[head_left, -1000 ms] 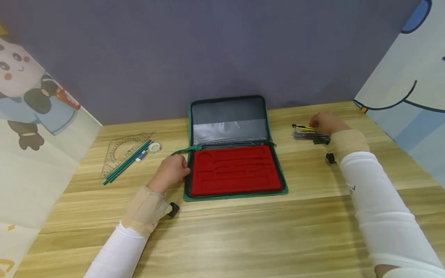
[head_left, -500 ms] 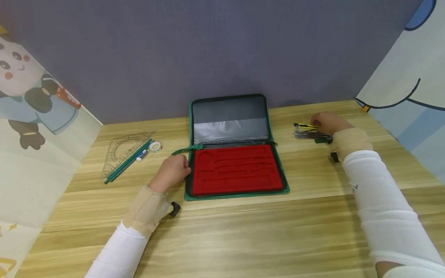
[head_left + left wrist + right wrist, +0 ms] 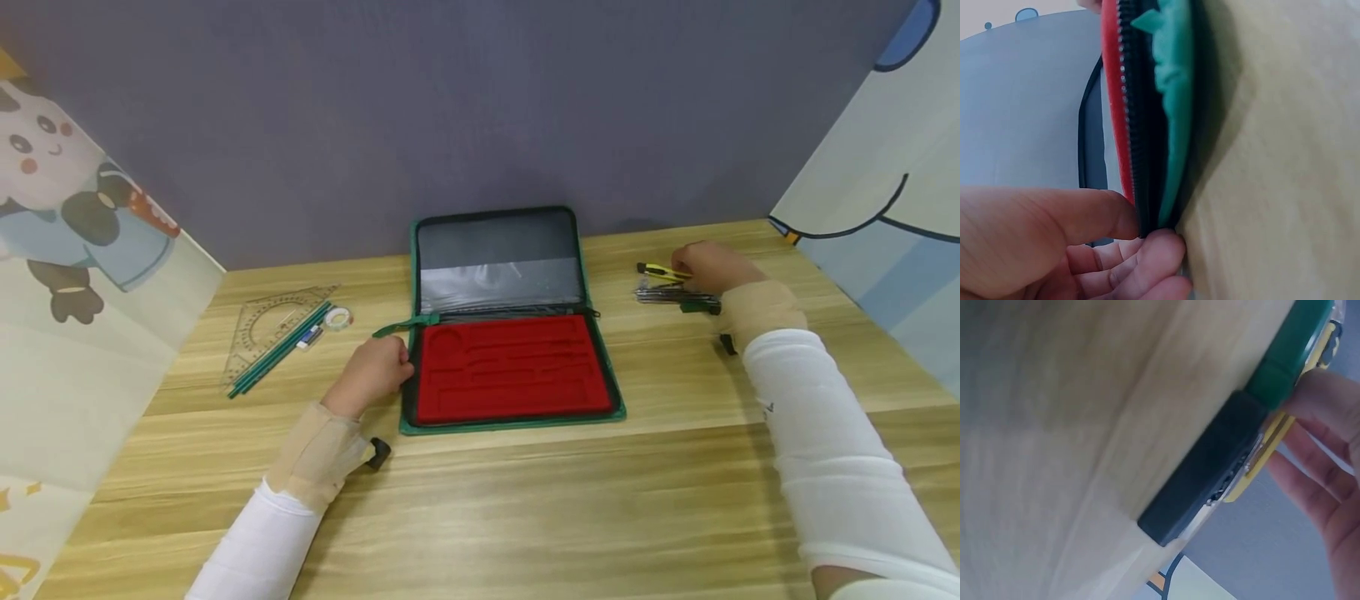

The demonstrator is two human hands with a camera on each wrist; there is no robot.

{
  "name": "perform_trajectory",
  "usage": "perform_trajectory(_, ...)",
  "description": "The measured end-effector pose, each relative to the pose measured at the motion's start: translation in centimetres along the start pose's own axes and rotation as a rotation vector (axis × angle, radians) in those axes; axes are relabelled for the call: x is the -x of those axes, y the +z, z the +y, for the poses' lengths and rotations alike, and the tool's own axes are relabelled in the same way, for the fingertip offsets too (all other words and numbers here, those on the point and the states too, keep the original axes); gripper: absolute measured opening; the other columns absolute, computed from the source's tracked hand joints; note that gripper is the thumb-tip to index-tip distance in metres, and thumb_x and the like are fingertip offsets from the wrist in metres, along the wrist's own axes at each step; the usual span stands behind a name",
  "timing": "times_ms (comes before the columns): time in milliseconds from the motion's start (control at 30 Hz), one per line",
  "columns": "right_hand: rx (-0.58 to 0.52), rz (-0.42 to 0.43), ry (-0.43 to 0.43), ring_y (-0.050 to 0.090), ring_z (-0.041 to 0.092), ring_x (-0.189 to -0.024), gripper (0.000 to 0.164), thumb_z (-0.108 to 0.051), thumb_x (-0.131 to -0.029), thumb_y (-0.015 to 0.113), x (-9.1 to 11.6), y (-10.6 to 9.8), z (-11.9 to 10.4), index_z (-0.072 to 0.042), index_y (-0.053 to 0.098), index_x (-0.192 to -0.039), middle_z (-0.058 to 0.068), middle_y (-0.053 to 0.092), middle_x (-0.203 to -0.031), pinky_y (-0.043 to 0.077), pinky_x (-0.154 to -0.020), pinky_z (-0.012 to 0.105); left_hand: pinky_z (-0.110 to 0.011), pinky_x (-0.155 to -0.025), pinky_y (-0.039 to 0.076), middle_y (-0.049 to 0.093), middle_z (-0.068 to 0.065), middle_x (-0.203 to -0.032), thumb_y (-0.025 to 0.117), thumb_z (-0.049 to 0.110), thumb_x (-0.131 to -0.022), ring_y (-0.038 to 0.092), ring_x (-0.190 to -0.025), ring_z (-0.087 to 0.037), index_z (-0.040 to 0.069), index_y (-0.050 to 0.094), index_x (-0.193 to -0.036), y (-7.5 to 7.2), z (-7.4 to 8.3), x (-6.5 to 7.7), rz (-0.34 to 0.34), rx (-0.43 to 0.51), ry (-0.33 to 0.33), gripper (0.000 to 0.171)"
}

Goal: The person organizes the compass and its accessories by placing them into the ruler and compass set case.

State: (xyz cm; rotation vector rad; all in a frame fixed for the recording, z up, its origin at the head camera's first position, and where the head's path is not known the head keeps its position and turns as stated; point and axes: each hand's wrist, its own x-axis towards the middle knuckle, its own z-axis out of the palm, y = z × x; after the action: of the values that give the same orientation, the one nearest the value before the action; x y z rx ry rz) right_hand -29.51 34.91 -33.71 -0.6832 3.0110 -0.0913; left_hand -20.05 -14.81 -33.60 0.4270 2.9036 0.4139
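Left hand (image 3: 367,375) grip pinching green case (image 3: 517,427); right hand (image 3: 717,268) pinching yellow cutter (image 3: 663,272); clear triangle (image 3: 246,343), markings illegible.

The red insert (image 3: 517,367) is looking matt. The plastic pocket (image 3: 487,283) is gleaming. The tabletop (image 3: 540,508) is showing wood grain.

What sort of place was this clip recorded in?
Perhaps a child's study corner, or a booth dressed as one: a cartoon animal decorates the left side wall, and the wood-grain table bears green pencils and an open zip case.
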Motion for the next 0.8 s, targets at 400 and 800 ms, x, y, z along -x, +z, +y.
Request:
perform_trajectory(400, -0.022, 0.039, -0.007, 0.056, 0.023, -0.069, 0.013, -0.003, -0.073, 0.072, 0.2, -0.8, 0.2, 0.0, 0.062, -0.081, 0.008, 0.061, -0.076, 0.047, -0.064, 0.044, -0.028, -0.056, 0.041, 0.056, -0.003, -0.053, 0.058, 0.009, -0.086, 0.055, -0.051, -0.015, 0.003, 0.057, -0.077, 0.1, -0.2, 0.0, -0.001, 0.026, 0.009, 0.011)
perform_trajectory(800, -0.168, 0.004, -0.049, 0.064, 0.03, -0.081, 0.023, 0.001, -0.076, 0.067, 0.4, -2.5, -1.3, 0.004, 0.066, -0.098, 0.016, 0.067, -0.091, 0.052, -0.072, 0.045, -0.032, -0.062, 0.045, 0.057, -0.002, -0.053, 0.055, 0.006, -0.088, 0.056, -0.055, -0.017, 0.002, 0.058, -0.079, 0.2, 0.1, -0.5, -0.004, 0.032, 0.028, 0.011)
